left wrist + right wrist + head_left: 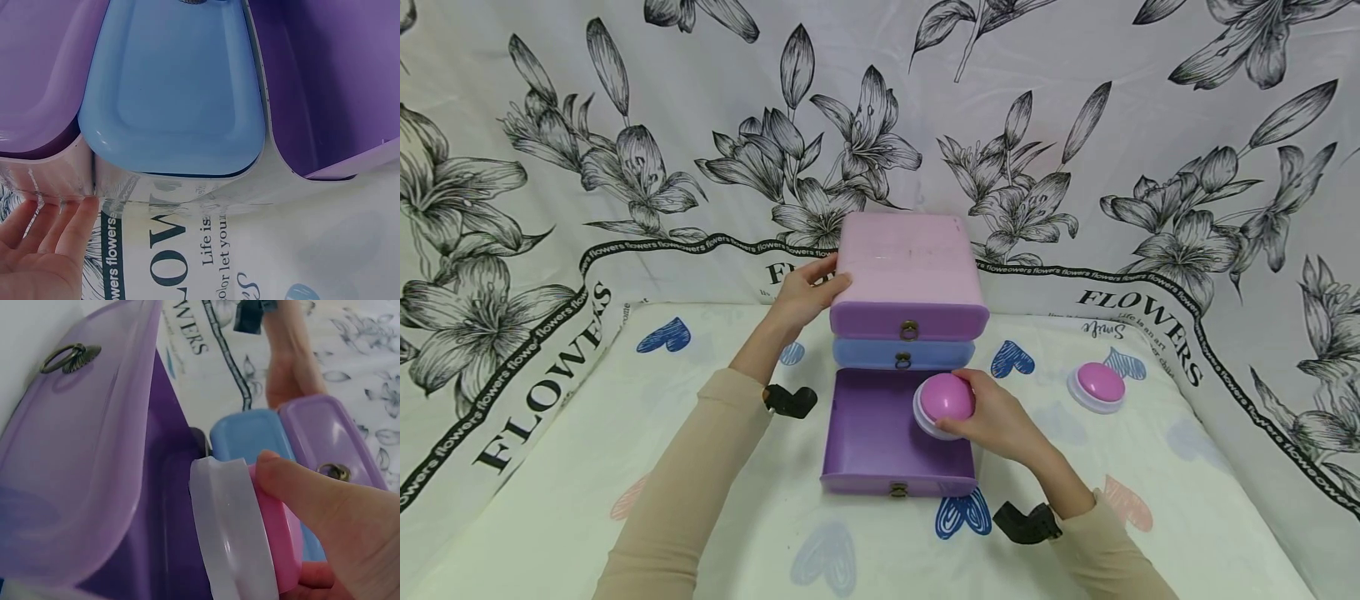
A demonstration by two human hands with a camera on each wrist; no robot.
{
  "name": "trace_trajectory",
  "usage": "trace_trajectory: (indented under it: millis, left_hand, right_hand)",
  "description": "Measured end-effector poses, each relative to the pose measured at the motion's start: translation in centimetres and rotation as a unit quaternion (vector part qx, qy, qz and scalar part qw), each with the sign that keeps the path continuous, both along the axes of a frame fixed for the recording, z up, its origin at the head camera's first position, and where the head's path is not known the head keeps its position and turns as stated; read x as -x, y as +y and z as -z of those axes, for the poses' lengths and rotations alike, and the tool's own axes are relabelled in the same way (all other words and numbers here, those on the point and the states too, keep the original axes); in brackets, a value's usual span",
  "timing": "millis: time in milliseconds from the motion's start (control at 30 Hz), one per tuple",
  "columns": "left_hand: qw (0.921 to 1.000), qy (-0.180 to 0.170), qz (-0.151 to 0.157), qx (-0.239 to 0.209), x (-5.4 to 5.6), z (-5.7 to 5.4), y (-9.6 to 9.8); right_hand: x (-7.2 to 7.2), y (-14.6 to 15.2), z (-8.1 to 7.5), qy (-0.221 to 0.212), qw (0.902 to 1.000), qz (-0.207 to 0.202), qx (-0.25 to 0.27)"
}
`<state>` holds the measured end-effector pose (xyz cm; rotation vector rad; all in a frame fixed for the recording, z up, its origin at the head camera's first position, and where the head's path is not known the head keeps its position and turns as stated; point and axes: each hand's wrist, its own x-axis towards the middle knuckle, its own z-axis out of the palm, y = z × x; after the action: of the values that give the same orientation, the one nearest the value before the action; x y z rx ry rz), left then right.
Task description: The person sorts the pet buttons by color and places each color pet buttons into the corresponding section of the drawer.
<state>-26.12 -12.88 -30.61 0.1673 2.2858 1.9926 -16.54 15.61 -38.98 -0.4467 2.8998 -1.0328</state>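
Observation:
A small drawer cabinet with a pink top stands in the middle of the bed-like surface. Its bottom purple drawer is pulled out, while the blue drawer and the upper purple drawer are closed. My left hand rests against the cabinet's upper left side, fingers straight along it in the left wrist view. My right hand grips a round container with a pink domed top and white base, thumb on the pink part. It is over the right side of the pulled-out drawer.
A second pink-and-white round container sits to the right on the heart-printed cloth. Behind the cabinet hangs a white curtain with black flower drawings. Ring pulls stick out from the drawer fronts.

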Motion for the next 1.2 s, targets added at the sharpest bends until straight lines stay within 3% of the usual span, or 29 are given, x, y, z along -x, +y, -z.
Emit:
trace_trajectory:
  millis: [467, 700, 833, 1067, 1200]
  left_hand:
    - [1.0000, -0.001, -0.004, 0.003, 0.1, 0.0, 0.1]
    - [1.0000, 0.002, -0.004, 0.004, 0.0, 0.0, 0.1]
    - [1.0000, 0.002, -0.004, 0.002, 0.0, 0.0, 0.1]
    - [0.9998, 0.016, -0.013, -0.002, 1.9, 2.3, -0.4]
    - [0.9998, 0.016, -0.013, -0.001, 1.9, 2.3, -0.4]
  right_hand:
    - [1.4, -3.2, 0.1, 0.016, 0.9967, -0.075, -0.027]
    - [1.9, -4.7, 0.6, 0.035, 0.9906, -0.115, -0.065]
    - [1.9, -5.6, 0.7, 0.025, 0.9874, -0.135, -0.079]
    - [2.2, -6.9, 1.0, 0.010, 0.9824, -0.153, -0.106]
    - [2.5, -7.8, 1.0, -0.002, 0.9800, -0.160, -0.118]
